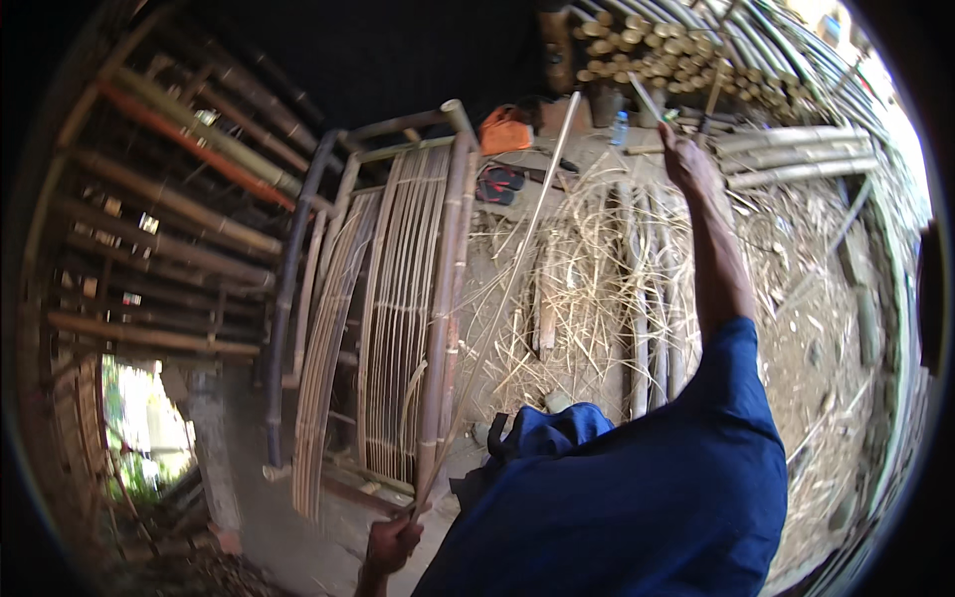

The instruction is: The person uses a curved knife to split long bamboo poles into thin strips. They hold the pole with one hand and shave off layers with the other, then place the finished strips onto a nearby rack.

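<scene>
Low in the view, my left hand (394, 542) is closed around the near end of a long bamboo strip (540, 194). The strip slants up and away to the right, past the bamboo rack, and its far end stands near the orange bag. My right arm is stretched far forward to the upper right. There my right hand (686, 162) is closed on a knife-like tool (647, 97) with a long, bright, narrow blade pointing up and left. A small green patch shows where the blade meets the fingers. The hand hides the handle.
Left of the strip stands a bamboo rack (460, 199) holding thin slats (403, 269). Shavings (582, 259) cover the ground around several poles (639, 298). An orange bag (505, 129), sandals (497, 184) and a blue bottle (619, 128) lie farther off, below stacked bamboo poles (686, 50).
</scene>
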A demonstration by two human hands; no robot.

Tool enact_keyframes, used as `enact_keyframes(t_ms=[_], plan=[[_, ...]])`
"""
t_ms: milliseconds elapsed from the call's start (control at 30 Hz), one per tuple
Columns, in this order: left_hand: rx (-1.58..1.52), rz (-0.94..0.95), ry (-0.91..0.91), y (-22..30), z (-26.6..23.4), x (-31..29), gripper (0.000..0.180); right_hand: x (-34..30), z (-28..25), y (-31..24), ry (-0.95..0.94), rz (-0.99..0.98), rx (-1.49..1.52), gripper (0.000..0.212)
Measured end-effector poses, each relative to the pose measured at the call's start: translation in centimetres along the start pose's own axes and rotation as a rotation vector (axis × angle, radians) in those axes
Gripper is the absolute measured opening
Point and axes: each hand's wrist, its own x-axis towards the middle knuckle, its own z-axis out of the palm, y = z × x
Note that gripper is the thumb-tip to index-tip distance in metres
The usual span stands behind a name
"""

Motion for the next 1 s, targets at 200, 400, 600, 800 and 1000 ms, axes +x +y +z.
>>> enact_keyframes(t_ms=[200,400,600,800,1000], plan=[[0.098,0.265,0.143,7.3,2.7,14.4,0.039,-16.1,5.2,-7.8,-0.187,-0.356,0.19,0.072],[-0.27,0.595,0.194,12.8,2.7,23.6,0.076,-33.1,7.3,-12.1,-0.639,-0.765,0.256,0.062],[-0.375,0.428,0.238,11.4,3.9,25.3,0.082,-35.2,7.6,-11.9,-0.48,-0.832,0.375,0.059],[-0.343,0.548,0.12,11.0,4.8,21.3,0.064,-27.6,8.7,-11.5,-0.348,-0.639,0.246,0.067],[-0.37,0.477,0.128,10.8,2.9,15.7,0.065,-26.1,7.2,-13.7,-0.408,-0.585,0.175,0.067]])
